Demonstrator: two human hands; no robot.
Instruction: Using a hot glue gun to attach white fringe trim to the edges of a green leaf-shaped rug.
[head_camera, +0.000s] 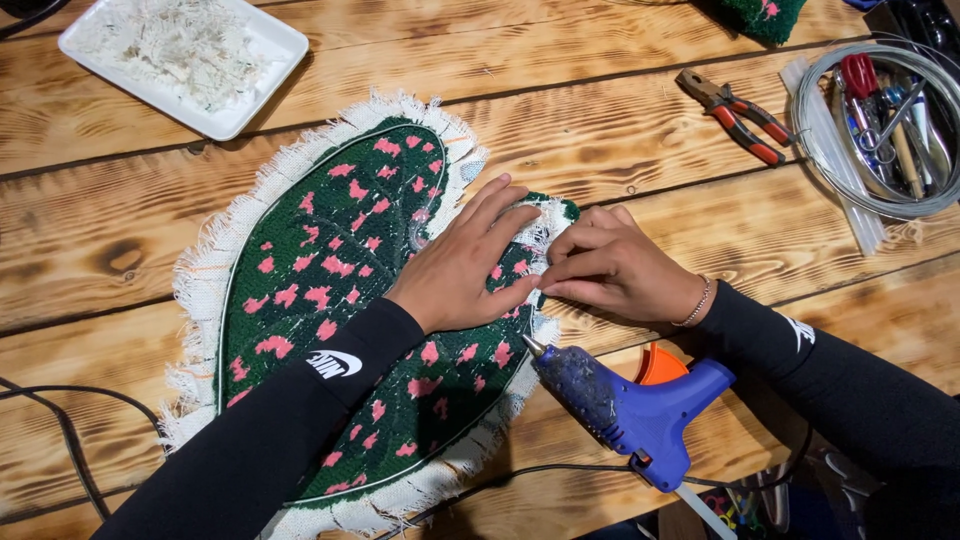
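A leaf-shaped tufted piece (330, 290), dark green with pink spots and a frayed white cloth border, lies flat on the wooden table (620, 130). My left hand (465, 265) rests palm down on its right part, fingers spread and pressing the fabric. At the piece's right edge, my right hand (605, 270) pinches the white fringe border and folds it inward, touching the left hand's fingertips. A blue hot glue gun (630, 405) lies just below my right wrist, nozzle pointing up-left toward the piece's edge.
A white tray (275, 45) with white fibre scraps sits at top left. Red-handled pliers (735, 115), a coil of wire (870, 195) around several tools, and clear glue sticks (845, 185) lie at upper right. Black cables (60, 425) run along the lower left.
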